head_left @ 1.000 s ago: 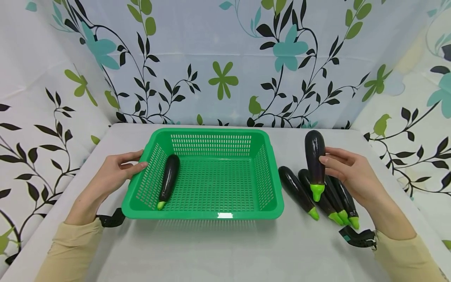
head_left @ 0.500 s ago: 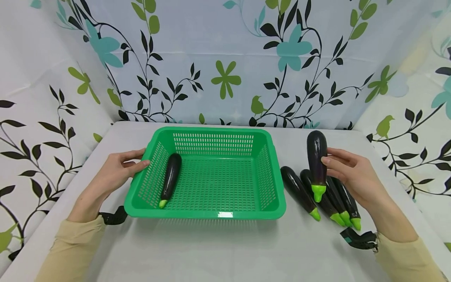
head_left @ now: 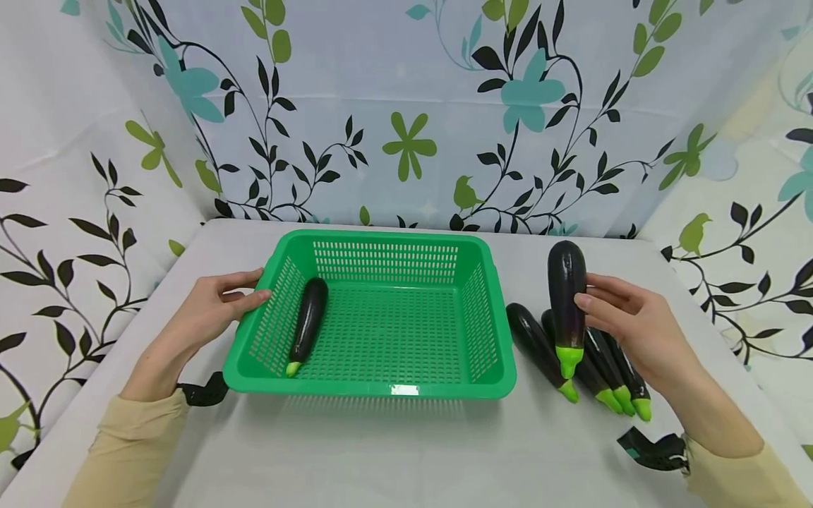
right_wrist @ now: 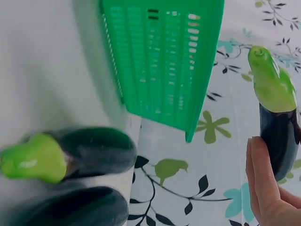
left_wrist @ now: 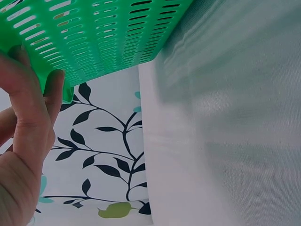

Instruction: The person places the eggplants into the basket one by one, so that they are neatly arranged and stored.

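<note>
My right hand (head_left: pixel 638 328) pinches a dark purple eggplant (head_left: pixel 567 293) between thumb and fingers, its bright green stem end pointing down. Below it on the table, to the right of the basket, lie several more eggplants (head_left: pixel 535 342), partly covered by the held one. In the right wrist view, the held eggplant (right_wrist: pixel 277 136) is apart from those on the table. My left hand (head_left: pixel 206 317) grips the left rim of a green plastic basket (head_left: pixel 371 388), thumb on the rim. One eggplant (head_left: pixel 308 321) lies along the basket's left inner side.
The white-covered table (head_left: pixel 356 458) runs up to a leaf-patterned curtain (head_left: pixel 406 85) behind, with more patterned cloth at both sides. Black wrist straps (head_left: pixel 654 449) sit near the sleeve ends. The slotted basket wall (left_wrist: pixel 103 37) shows in the left wrist view.
The right hand and its eggplant have dropped slightly and shifted a little to the left in the last half second. The left hand and basket hold still apart from a small view shift.
</note>
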`<state>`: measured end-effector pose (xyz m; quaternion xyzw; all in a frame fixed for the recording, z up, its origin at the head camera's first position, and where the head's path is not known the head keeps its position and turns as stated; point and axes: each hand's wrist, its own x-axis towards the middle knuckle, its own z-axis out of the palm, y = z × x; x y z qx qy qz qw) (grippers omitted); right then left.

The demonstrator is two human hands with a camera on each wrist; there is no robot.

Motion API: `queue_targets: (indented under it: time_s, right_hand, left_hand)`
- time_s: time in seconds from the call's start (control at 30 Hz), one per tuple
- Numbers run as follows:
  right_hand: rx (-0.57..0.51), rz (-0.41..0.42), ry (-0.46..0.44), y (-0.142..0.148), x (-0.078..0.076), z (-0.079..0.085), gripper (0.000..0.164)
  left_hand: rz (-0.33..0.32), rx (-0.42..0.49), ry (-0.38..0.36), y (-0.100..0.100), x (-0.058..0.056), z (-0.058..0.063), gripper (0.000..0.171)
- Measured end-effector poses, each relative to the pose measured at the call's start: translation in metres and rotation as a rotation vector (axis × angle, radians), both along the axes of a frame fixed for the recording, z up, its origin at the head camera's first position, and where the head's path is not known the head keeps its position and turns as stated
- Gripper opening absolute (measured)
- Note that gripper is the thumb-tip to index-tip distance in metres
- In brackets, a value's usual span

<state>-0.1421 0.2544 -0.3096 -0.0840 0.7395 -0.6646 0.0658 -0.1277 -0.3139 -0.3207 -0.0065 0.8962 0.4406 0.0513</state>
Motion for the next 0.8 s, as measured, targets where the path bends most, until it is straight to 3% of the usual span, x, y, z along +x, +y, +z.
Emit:
queue_targets:
  time_s: [0.13, 0.3, 0.4, 0.57, 0.8]
  right_hand:
    - [-0.138, 0.021, -0.004, -0.006, 0.004, 0.000, 0.034]
    - [-0.248, 0.080, -0.074, -0.013, 0.004, 0.003, 0.030]
    - [-0.251, 0.108, -0.106, -0.018, 0.003, 0.008, 0.032]
    - [-0.223, 0.132, -0.083, -0.035, 0.002, 0.017, 0.034]
    - [-0.123, 0.143, -0.094, -0.058, 0.001, 0.026, 0.045]
  left_hand:
    - [-0.003, 0.006, 0.006, 0.000, 0.000, 0.001, 0.069]
    - [0.004, 0.011, 0.001, 0.000, 0.001, -0.001, 0.069]
    - [0.004, 0.009, 0.002, 0.001, 0.001, -0.003, 0.068]
    - [0.005, -0.008, 0.006, 0.001, 0.000, -0.003, 0.067]
    - [0.009, -0.008, -0.003, 0.001, 0.000, -0.005, 0.067]
